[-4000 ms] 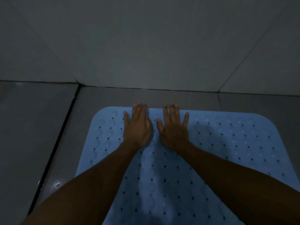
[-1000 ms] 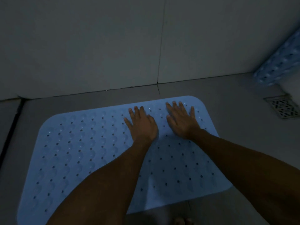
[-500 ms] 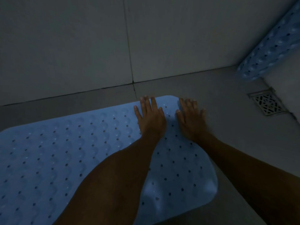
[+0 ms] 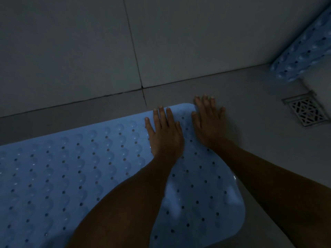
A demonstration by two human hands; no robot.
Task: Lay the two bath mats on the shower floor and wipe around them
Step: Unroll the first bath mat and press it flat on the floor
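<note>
A light blue mat (image 4: 71,176) lies flat on the grey tiled floor (image 4: 250,97). It fills the lower left of the view, and its far right corner is near the centre. The mat has rows of small holes and round bumps. Its far edge runs close to the wall (image 4: 71,51), with a thin strip of floor between them.

The left hand (image 4: 165,133) lies palm down on the mat near that far right corner. Its fingers are straight and a little apart, and they point to 12 o'clock. The right hand (image 4: 208,122) is just beside it, at 3 o'clock from the left one. It is also palm down with straight fingers, slightly spread. Its palm covers the mat's right edge, and the fingertips reach over the corner onto the bare floor. Neither hand grips anything.

A second blue mat (image 4: 304,49) is at 2 o'clock, well apart from the hands. It leans in the corner and is partly cut by the frame. Below it, at 3 o'clock, a square metal drain (image 4: 307,110) is set in the floor.

The light is dim, so small details stay unclear.
</note>
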